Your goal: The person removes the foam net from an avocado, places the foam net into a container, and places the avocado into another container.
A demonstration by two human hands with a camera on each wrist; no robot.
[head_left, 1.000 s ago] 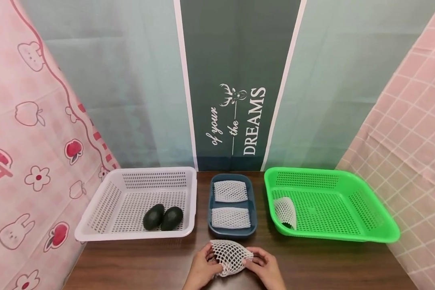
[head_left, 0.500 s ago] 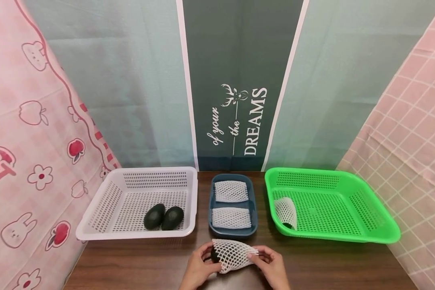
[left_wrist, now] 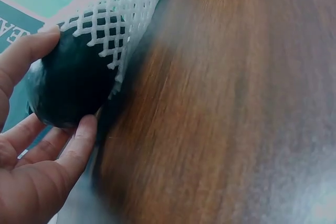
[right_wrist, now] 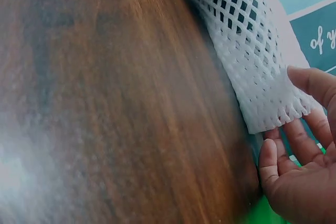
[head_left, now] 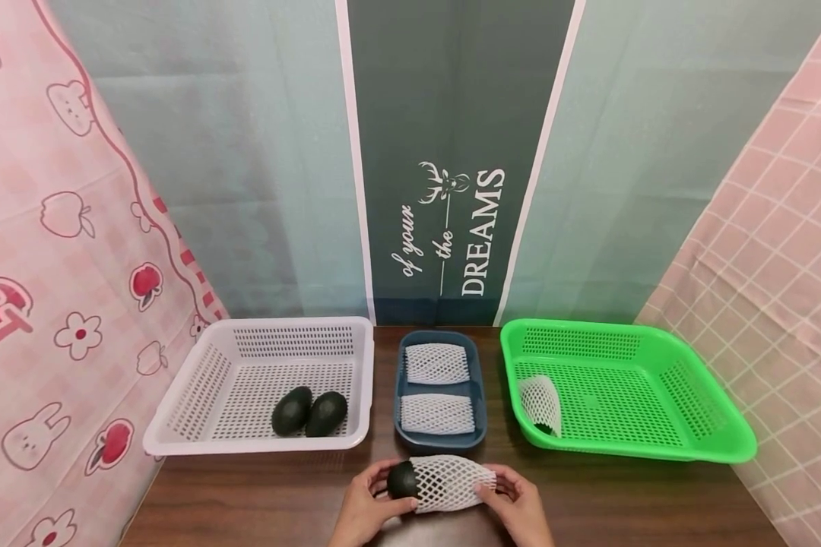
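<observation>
A dark green avocado (head_left: 401, 481) lies partly inside a white foam net sleeve (head_left: 445, 484) at the front of the table; its left end is bare. My left hand (head_left: 369, 501) grips that bare end, thumb on one side and fingers on the other, as the left wrist view shows on the avocado (left_wrist: 73, 82). At the sleeve's far end, my right hand (head_left: 515, 501) pinches the net between thumb and fingers. In the right wrist view the sleeve (right_wrist: 257, 72) narrows and lies flat towards that hand, past the avocado inside.
A white basket (head_left: 260, 447) at the left holds two avocados (head_left: 326, 414). Two flat foam net sleeves (head_left: 437, 414) lie in a blue tray (head_left: 440, 446) in the middle. One sleeved avocado (head_left: 540, 403) sits in the green basket (head_left: 657, 450) at the right.
The net has slid rightwards along the avocado, so its left end now shows bare. My right hand has moved a little right with the sleeve's end, my left hand slightly left.
</observation>
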